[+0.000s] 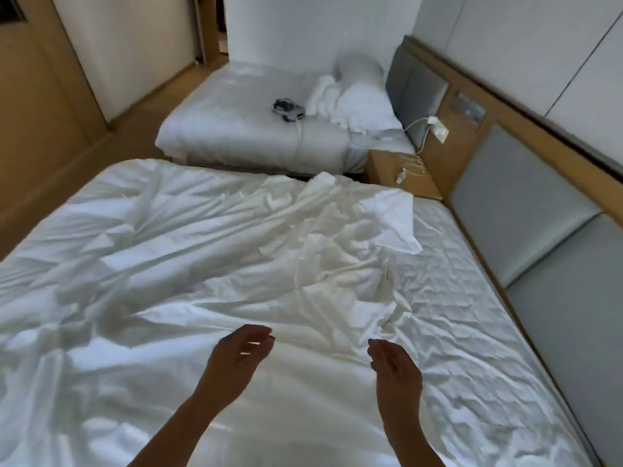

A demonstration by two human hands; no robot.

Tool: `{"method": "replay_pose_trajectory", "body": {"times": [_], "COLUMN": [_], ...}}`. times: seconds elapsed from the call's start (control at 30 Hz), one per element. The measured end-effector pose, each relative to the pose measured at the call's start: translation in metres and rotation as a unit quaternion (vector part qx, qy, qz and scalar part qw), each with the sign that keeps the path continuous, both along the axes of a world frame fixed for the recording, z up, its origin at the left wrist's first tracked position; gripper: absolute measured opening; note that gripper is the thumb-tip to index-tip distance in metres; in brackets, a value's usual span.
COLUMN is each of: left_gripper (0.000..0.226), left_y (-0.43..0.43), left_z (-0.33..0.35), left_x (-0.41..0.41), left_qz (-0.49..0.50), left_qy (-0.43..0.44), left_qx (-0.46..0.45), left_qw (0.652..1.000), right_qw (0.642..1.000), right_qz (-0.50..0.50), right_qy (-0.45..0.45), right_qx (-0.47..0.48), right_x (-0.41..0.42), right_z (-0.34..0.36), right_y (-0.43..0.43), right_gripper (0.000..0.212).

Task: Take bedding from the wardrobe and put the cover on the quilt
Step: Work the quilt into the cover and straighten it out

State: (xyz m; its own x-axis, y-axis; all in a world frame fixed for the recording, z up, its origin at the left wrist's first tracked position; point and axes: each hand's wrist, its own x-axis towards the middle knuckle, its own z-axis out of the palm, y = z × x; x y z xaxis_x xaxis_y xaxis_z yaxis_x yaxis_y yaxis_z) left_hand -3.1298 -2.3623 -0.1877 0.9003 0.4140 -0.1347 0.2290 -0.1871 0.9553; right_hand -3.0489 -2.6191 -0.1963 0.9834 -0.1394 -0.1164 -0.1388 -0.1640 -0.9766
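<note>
Both blurred: left hand point(236, 358), right hand point(396, 369)

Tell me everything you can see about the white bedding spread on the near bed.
The bedding is smooth-looking white cloth, heavily creased, lying over most of the near bed. It bunches into folds toward the far right, where one corner is turned over. It rests on the quilted mattress, bare along the right side. The left hand and right hand are open above its near part, gripping nothing.

Creased white cloth cover point(202, 264) w/ slight sheen, quilted matt mattress point(472, 291), smooth wood nightstand point(384, 165).
</note>
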Motion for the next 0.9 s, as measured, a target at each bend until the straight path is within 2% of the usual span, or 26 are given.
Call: {"method": "replay_pose_trajectory", "body": {"times": [0.13, 0.33, 0.5, 0.63, 0.73, 0.9], "left_gripper": [0.027, 0.012, 0.010, 0.009, 0.010, 0.009], "left_y": [0.019, -0.002, -0.019, -0.027, -0.027, 0.003], "left_z": [0.025, 0.042, 0.043, 0.036, 0.035, 0.036], "left_x": [-0.042, -0.117, -0.177, -0.222, -0.249, -0.298], "left_qz": [0.088, 0.227, 0.309, 0.368, 0.393, 0.428], "left_qy": [-0.044, -0.079, -0.075, -0.066, -0.066, -0.080], "left_qx": [-0.004, -0.017, -0.031, -0.041, -0.048, -0.050], "left_qw": [0.995, 0.971, 0.948, 0.927, 0.916, 0.899], "right_qw": [0.995, 0.960, 0.932, 0.912, 0.909, 0.905], "right_qz": [0.092, 0.270, 0.340, 0.375, 0.380, 0.407], "right_qy": [-0.043, -0.077, -0.052, -0.035, -0.031, -0.023], "right_qx": [0.000, 0.007, 0.116, 0.164, 0.170, 0.121], "right_x": [-0.017, -0.030, -0.044, -0.095, -0.143, -0.196], "right_z": [0.005, 0.034, 0.073, 0.092, 0.079, 0.035], "right_y": [0.025, 0.081, 0.149, 0.206, 0.216, 0.205], "right_gripper": [0.020, 0.015, 0.002, 0.012, 0.017, 0.008]}}
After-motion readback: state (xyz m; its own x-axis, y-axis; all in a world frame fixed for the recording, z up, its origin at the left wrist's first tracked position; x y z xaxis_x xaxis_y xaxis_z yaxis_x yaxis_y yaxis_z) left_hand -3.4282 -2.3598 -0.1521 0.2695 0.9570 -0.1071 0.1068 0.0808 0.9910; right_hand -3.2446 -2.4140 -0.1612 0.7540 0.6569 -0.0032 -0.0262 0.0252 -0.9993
